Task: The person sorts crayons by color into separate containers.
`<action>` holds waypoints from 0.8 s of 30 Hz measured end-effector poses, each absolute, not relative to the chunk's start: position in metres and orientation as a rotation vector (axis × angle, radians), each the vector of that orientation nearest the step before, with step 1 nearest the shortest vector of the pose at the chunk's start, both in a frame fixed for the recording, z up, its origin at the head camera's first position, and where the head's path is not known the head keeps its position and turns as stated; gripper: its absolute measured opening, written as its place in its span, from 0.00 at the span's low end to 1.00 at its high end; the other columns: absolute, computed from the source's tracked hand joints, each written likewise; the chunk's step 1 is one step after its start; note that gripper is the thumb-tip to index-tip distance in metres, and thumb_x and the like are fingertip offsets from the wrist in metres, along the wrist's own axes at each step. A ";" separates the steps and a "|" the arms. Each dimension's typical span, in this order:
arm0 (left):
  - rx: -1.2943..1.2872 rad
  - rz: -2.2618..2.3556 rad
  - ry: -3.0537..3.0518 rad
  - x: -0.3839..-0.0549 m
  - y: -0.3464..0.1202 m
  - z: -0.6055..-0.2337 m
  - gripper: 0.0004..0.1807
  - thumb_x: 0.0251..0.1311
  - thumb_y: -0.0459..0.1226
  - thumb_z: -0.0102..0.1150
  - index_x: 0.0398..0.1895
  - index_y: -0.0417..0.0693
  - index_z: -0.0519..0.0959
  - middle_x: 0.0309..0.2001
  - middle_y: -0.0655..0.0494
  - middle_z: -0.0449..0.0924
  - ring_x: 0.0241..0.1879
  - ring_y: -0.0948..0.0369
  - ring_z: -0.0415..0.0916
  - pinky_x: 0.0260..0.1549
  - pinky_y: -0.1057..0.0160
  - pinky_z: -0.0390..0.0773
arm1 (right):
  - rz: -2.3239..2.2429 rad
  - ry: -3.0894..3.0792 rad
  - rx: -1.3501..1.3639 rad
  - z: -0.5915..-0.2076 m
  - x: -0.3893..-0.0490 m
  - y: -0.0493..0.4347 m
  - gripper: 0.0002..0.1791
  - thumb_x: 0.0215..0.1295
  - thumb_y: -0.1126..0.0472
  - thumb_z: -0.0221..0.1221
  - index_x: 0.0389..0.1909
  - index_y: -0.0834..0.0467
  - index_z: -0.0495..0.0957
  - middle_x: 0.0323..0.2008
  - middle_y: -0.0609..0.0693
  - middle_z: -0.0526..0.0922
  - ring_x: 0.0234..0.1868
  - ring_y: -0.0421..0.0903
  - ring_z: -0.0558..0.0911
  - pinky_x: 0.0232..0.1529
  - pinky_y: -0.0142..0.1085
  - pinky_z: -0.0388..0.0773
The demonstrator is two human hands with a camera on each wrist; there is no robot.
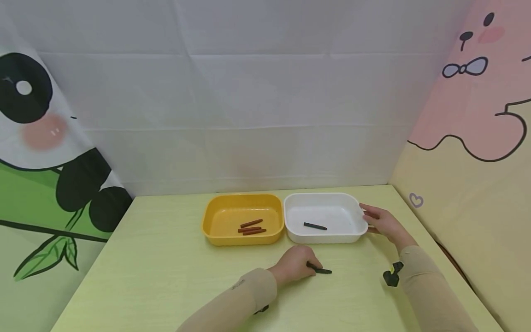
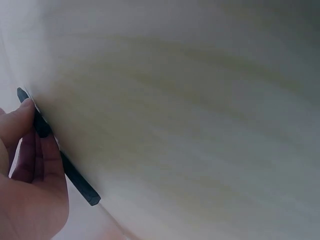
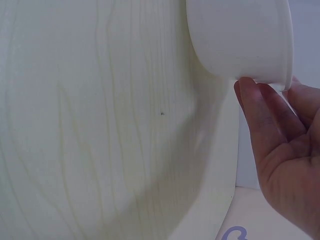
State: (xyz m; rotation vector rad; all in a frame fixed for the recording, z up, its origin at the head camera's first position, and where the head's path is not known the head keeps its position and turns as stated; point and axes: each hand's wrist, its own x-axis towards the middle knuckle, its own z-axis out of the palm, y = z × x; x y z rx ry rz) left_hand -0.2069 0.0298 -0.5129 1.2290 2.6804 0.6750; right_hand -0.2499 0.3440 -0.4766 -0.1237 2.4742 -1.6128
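My left hand (image 1: pixel 295 264) is low over the table in front of the trays and pinches a dark crayon (image 2: pixel 40 120) between thumb and fingers. A second dark length (image 2: pixel 80 180) shows past the fingers in the left wrist view; whether it is a separate crayon, I cannot tell. At the right end of the white tray (image 1: pixel 290 233), my right hand (image 1: pixel 386 226) grips the rim, thumb above and fingers beneath. Inside that tray lies one dark crayon (image 1: pixel 315 226). Against its left side stands a yellow tray (image 1: pixel 232 240) holding brown crayons (image 1: pixel 254 232).
Both trays stand near the back edge of the pale wood-grain table (image 1: pixel 166 267). Behind them hangs a white cloth (image 1: pixel 257 115). Printed panels (image 1: pixel 464 184) rise along the left and right sides. A dark device (image 1: pixel 393 275) is at the right wrist.
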 end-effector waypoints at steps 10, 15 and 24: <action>1.238 0.778 2.624 -0.209 0.028 -0.513 0.12 0.50 0.33 0.76 0.38 0.56 0.91 0.31 0.71 0.83 0.32 0.77 0.72 0.34 0.81 0.70 | -1.608 2.472 -0.130 -0.475 -0.249 0.343 0.30 0.77 0.67 0.47 0.74 0.70 0.51 0.68 0.78 0.56 0.61 0.67 0.72 0.50 0.42 0.83; 1.207 0.869 2.594 -0.209 0.028 -0.509 0.12 0.50 0.32 0.75 0.38 0.54 0.91 0.31 0.70 0.83 0.31 0.77 0.71 0.34 0.80 0.71 | -1.619 2.468 -0.129 -0.476 -0.250 0.344 0.29 0.77 0.68 0.47 0.74 0.70 0.51 0.69 0.78 0.56 0.61 0.66 0.72 0.49 0.41 0.83; 1.082 1.093 2.527 -0.209 0.028 -0.496 0.11 0.53 0.29 0.72 0.39 0.51 0.91 0.32 0.69 0.84 0.32 0.76 0.73 0.35 0.77 0.74 | -1.611 2.470 -0.121 -0.478 -0.251 0.345 0.30 0.78 0.67 0.47 0.74 0.70 0.51 0.68 0.78 0.56 0.60 0.65 0.73 0.50 0.41 0.83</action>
